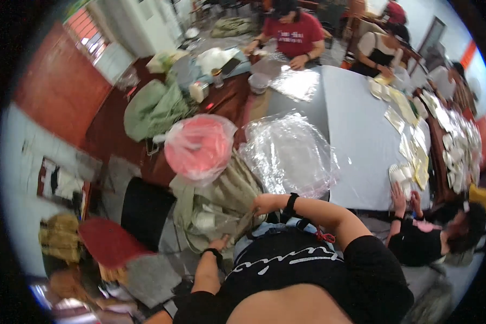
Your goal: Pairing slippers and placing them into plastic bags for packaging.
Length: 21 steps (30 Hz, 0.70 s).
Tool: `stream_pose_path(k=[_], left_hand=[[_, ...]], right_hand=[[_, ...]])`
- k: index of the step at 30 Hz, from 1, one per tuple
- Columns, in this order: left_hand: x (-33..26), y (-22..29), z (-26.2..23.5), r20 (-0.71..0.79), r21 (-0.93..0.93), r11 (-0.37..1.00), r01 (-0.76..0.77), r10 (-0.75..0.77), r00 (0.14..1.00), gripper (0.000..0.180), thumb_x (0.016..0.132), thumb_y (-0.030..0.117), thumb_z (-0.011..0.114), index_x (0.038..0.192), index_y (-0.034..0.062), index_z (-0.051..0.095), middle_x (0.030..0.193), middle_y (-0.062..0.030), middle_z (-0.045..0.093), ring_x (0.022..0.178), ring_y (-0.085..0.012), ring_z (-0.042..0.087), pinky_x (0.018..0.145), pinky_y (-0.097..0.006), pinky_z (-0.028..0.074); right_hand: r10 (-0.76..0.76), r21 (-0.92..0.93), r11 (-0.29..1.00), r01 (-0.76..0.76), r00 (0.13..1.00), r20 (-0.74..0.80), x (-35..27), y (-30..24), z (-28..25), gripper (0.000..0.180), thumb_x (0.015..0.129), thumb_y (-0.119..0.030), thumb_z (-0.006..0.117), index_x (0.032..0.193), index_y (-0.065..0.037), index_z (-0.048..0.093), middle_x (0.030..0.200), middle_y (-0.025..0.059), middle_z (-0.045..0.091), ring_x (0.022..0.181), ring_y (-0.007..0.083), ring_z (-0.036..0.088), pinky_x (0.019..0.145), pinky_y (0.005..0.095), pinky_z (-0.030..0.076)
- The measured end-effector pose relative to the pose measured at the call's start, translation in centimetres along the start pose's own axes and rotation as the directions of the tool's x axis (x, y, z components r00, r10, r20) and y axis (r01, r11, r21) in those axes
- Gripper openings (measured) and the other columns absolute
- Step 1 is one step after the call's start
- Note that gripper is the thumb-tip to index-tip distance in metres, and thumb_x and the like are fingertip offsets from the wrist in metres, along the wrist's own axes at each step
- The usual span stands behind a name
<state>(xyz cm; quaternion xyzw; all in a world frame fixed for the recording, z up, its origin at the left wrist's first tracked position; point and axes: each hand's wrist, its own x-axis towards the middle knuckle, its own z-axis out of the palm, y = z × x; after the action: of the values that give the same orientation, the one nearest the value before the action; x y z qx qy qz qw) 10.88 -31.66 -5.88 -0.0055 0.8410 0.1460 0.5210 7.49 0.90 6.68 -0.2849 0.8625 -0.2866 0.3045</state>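
A large khaki woven sack stands against the near table edge, its mouth towards me. My right hand is closed on the far right part of its rim. At the near side of the mouth, my left hand is closed on the sack's edge; its fingers are small and partly hidden. Between my hands, whitish pieces and clear plastic show inside the sack, their kind not clear. A red round bundle in a clear plastic bag rests just beyond the sack.
Clear plastic sheets or bags lie on the table beside a white board. Pale packets line the right side, where a person in black handles some. Another person in red works opposite. Left are a green sack and a black chair.
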Motion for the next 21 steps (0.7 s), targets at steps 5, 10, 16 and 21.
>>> stream_pose_path(k=[5, 10, 16, 21], left_hand=[[-3.6, -1.7, -4.7, -0.198, -0.031, 0.999, 0.015, -0.021, 0.980, 0.063, 0.090, 0.049, 0.037, 0.073, -0.0066, 0.062, 0.075, -0.0215, 0.060, 0.069, -0.0344, 0.056, 0.066, -0.045, 0.044], [-8.3, -2.0, -4.9, -0.198, 0.082, 0.996, 0.022, -0.005, 0.980, 0.056, 0.092, 0.042, 0.038, 0.072, -0.0058, 0.060, 0.070, -0.0211, 0.057, 0.064, -0.0335, 0.055, 0.061, -0.045, 0.044], [-13.4, 7.7, -9.3, -0.373, 0.139, 0.846, -0.514, 0.526, 0.765, 0.039, 0.089, 0.032, 0.046, 0.091, -0.0041, 0.061, 0.091, -0.0209, 0.061, 0.085, -0.0374, 0.056, 0.074, -0.043, 0.044], [-25.9, 22.2, -15.8, -0.420, 0.196, 0.367, -0.909, 0.869, 0.260, 0.042, 0.092, 0.031, 0.043, 0.118, -0.0007, 0.051, 0.118, -0.0191, 0.054, 0.110, -0.0316, 0.051, 0.092, -0.035, 0.039]], right_hand=[[0.086, -0.055, 0.994, -0.094, 0.986, -0.140, 0.5, 0.5, -1.2, 0.026, 0.075, -0.029, 0.056, 0.088, -0.008, 0.063, 0.080, 0.0183, 0.061, 0.078, 0.0371, 0.058, 0.068, 0.0452, 0.046], [-0.010, -0.026, 1.000, 0.007, 0.992, -0.128, -0.1, -2.4, -1.9, 0.023, 0.074, -0.023, 0.055, 0.090, -0.008, 0.063, 0.081, 0.0195, 0.061, 0.078, 0.0370, 0.059, 0.070, 0.0446, 0.047], [0.017, -0.132, 0.991, -0.011, 0.999, 0.045, 0.2, 2.1, -0.4, 0.032, 0.079, -0.035, 0.058, 0.098, -0.009, 0.060, 0.087, 0.0184, 0.061, 0.082, 0.0370, 0.057, 0.071, 0.0438, 0.046], [0.073, 0.247, 0.969, -0.010, 0.966, -0.247, -3.0, -0.4, -3.1, 0.036, 0.081, -0.035, 0.058, 0.106, -0.010, 0.059, 0.094, 0.0166, 0.062, 0.086, 0.0357, 0.058, 0.076, 0.0419, 0.046]])
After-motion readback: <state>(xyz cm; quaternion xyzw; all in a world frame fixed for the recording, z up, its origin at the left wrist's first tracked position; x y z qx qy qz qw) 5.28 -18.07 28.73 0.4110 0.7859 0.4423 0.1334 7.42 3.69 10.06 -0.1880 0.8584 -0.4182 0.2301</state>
